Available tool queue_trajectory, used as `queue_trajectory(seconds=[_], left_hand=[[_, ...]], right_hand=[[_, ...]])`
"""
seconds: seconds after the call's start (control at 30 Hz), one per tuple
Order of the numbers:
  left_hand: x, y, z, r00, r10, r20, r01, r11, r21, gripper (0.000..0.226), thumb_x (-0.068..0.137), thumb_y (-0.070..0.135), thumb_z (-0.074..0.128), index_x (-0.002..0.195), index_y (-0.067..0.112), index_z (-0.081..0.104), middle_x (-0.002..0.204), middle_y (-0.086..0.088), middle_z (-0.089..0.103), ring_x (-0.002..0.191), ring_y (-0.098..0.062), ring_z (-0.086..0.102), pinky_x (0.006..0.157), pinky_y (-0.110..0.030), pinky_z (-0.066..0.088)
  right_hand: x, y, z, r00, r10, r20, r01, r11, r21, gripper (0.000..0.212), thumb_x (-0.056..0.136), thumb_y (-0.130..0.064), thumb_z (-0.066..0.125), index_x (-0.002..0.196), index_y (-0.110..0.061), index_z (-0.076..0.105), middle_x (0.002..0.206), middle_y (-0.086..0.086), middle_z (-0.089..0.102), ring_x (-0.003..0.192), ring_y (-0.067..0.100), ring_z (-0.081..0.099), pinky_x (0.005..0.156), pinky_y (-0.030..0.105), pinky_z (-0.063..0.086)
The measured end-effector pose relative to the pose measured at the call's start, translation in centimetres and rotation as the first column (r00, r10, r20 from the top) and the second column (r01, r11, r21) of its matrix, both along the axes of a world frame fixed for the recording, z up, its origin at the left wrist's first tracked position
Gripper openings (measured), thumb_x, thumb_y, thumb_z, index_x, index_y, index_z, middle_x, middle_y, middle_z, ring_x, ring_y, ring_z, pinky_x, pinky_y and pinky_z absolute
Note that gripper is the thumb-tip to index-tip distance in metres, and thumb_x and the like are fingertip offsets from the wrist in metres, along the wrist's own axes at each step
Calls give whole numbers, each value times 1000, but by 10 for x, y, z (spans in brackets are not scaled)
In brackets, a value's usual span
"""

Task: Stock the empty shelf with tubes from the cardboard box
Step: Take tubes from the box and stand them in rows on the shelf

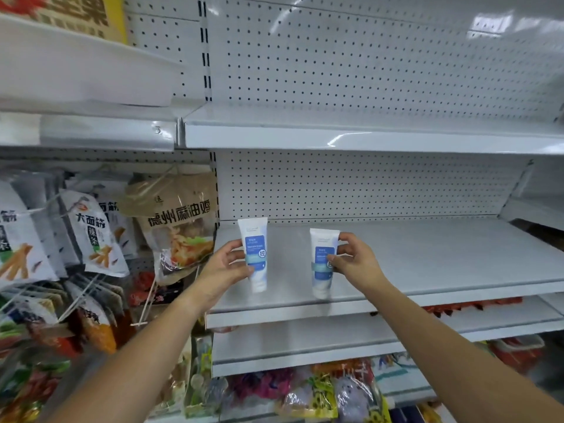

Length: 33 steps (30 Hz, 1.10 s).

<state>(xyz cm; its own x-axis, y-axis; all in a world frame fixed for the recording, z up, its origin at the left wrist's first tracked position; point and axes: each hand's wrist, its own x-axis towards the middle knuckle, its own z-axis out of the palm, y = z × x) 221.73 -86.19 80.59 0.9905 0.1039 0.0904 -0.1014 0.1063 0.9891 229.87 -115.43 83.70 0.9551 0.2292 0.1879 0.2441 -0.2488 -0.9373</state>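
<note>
Each hand (227,264) (354,259) holds one tube (255,254) (322,264) over the shelf (427,257).

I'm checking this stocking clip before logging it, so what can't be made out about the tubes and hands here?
Head view:
1. Small print on the left tube and right tube: too small and blurred to read.
2. Right tube's label edge: covered by the right hand.
3. Part of the left tube's label: covered by the left hand.
4. Whether either cap touches the shelf: angle and blur hide it.
</note>
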Motion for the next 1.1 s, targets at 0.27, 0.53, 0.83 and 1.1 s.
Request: queue_trajectory(seconds=[0.27, 0.53, 0.83, 1.1], left_hand=[[75, 40, -2, 997, 75, 17, -75, 996, 54, 63, 77, -10, 74, 130, 17, 52, 119, -12, 67, 108, -26, 64, 92, -39, 52], [115, 52, -4, 989, 148, 15, -148, 978, 147, 60, 76, -14, 72, 122, 19, 52, 114, -11, 66, 95, -14, 68, 84, -25, 53], [150, 53, -16, 956, 294, -11, -287, 941, 181, 62, 75, -18, 72, 120, 19, 50, 107, -3, 67, 95, -16, 65, 79, -24, 51], [181, 66, -28, 960, 280, -30, -262, 928, 265, 67, 74, -17, 75, 126, 15, 47, 112, -8, 65, 97, -20, 65, 78, -25, 53]], right_hand=[[71, 38, 11, 1000, 15, 3, -15, 1000, -18, 36, 87, -1, 68, 117, -17, 58, 102, 11, 69, 90, 26, 69, 77, 37, 61], [121, 48, 14, 998, 66, -5, -66, 998, 19, 35, 84, 2, 68, 112, -17, 60, 101, 10, 69, 94, 29, 68, 83, 48, 59], [169, 47, 23, 989, 144, 24, -144, 989, 17, 37, 84, 2, 68, 106, -26, 60, 98, 8, 70, 93, 28, 68, 85, 50, 58], [192, 42, 19, 992, 129, 5, -129, 991, 26, 37, 84, 4, 68, 106, -25, 60, 96, 12, 69, 94, 34, 67, 84, 54, 57]])
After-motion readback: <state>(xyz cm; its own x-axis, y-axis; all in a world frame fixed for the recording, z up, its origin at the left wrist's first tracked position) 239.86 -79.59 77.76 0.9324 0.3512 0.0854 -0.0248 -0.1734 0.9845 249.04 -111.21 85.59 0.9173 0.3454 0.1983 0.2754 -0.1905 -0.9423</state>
